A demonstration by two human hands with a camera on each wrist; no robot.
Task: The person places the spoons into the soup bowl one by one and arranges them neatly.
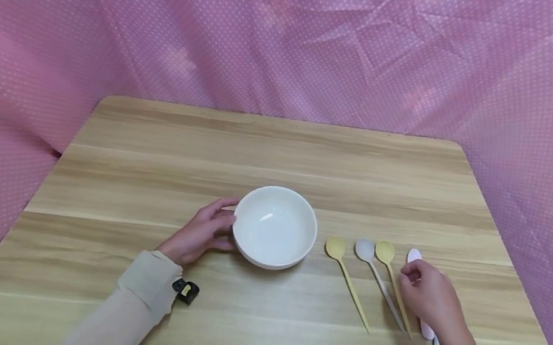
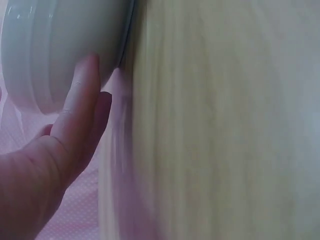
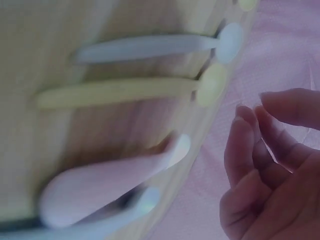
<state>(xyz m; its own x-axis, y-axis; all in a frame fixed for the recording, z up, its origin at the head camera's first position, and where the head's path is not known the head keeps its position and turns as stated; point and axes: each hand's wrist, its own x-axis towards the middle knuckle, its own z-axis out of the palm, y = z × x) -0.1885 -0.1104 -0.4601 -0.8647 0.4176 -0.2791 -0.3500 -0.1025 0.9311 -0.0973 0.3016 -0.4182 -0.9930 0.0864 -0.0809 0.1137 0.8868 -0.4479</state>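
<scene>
White bowl (image 1: 275,228) stands upright between both hands (image 1: 201,233) (image 1: 431,295).

Beyond the white bowl (image 1: 274,231), the wooden table (image 1: 280,148) offers a wide open strip back to the pink cloth (image 1: 298,47), which bounds the far, left and right sides. The left hand (image 1: 199,230) and its sleeve (image 1: 117,317) block the bowl's left side; farther left there is ample room. A narrow lane separates the bowl from the left yellow spoon (image 1: 335,247). Next comes a wedge-shaped gap, then the grey spoon (image 1: 365,250) and right yellow spoon (image 1: 384,252), too close for easy passage. The right hand (image 1: 430,292) covers the pink utensil (image 3: 95,190) from above; a pale blue utensil (image 3: 100,226) crowds its right side.
</scene>
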